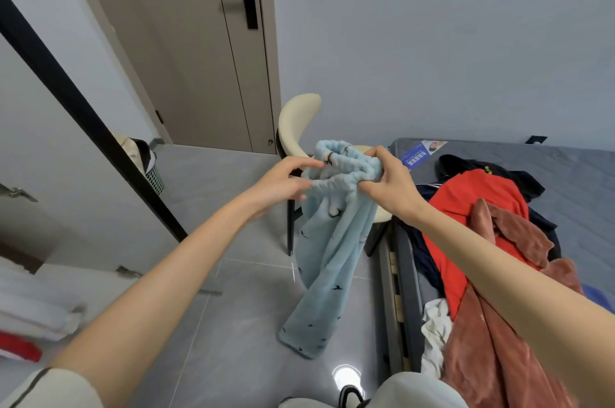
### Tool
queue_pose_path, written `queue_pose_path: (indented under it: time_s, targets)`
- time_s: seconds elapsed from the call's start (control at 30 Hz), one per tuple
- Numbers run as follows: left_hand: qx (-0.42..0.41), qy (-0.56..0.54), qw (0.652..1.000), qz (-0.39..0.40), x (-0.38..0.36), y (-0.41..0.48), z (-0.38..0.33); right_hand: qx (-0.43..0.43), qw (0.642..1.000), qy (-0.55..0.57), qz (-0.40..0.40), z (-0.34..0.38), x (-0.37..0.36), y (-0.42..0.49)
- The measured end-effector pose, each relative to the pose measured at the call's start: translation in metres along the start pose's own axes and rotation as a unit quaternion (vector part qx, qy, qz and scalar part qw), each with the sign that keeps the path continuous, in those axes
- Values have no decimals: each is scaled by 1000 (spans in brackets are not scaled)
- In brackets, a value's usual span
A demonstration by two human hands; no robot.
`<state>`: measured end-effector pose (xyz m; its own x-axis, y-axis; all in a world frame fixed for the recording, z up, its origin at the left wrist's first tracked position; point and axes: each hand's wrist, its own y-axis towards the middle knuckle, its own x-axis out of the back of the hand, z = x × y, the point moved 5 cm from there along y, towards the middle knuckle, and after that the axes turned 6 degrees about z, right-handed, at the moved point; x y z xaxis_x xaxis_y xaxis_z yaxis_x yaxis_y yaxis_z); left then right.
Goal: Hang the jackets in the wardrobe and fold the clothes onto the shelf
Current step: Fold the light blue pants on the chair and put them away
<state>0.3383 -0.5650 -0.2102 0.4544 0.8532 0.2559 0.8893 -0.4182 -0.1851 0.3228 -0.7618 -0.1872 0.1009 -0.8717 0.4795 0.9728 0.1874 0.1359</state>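
Both forearms bare, stretched forward, converging mid-view. Left grip (286,179): wrist about straight, index finger stretched out, other fingers half curled, tips pinching the elastic waistband of the light blue trousers (332,241). Right grip (389,181): close beside the left, not touching it, fingers curled tight round the bunched waistband, thumb up on top. Left arm enters from bottom left, pale short sleeve (50,387) at the upper arm. Right arm enters from lower right edge, elbow out of view.
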Motion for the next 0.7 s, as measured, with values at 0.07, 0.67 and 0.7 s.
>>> queue_pose_path:
  time_s: [0.07,0.67,0.7]
  targets:
    - [-62,187,980,-10,-2,3,8,5,999,31,12,5,5,4]
    - [-216,435,873,-35,-11,-5,-35,7,970,-241,38,-15,48,7]
    - [-218,431,875,-28,-16,-5,-37,11,969,-244,46,-12,45,7]
